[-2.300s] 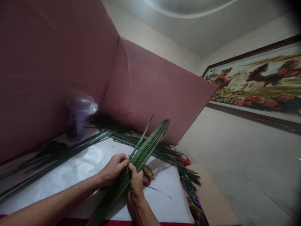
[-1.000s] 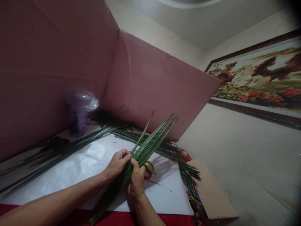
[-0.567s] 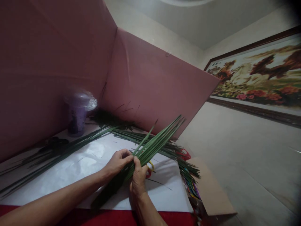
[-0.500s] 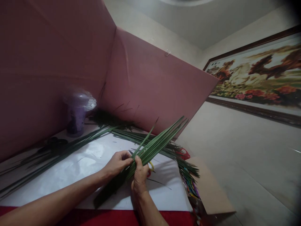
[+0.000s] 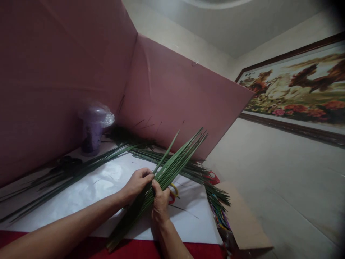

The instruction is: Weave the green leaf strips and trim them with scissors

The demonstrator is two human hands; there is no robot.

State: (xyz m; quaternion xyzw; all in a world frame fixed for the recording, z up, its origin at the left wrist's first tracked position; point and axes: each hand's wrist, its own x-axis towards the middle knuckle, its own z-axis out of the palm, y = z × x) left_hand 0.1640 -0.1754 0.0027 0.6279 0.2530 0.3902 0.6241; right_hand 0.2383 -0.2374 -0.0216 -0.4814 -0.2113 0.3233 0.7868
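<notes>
My right hand (image 5: 161,204) is closed round a palm leaf (image 5: 172,169) of many long narrow green blades, thumb on top. It slants across the white tabletop (image 5: 107,172), tips up and to the right, its lower end over the red edge. With fingers pinched together, my left hand (image 5: 140,181) grips a single green blade (image 5: 168,149) at the leaf's left side; that blade stands a little apart from the rest. Behind my right hand, scissors (image 5: 175,190) with yellow and red handles lie partly hidden.
More green leaves (image 5: 88,167) lie along the left and back of the table. A purple cup (image 5: 93,133) with clear plastic over it stands by the pink panel (image 5: 178,90). At the right are a red object (image 5: 212,177) and a brown board (image 5: 246,223).
The leaf has tilted slightly more upright and its tips have shifted left. Its lower end has slid nearer the front edge. Both hands keep their grip; the view has shifted slightly.
</notes>
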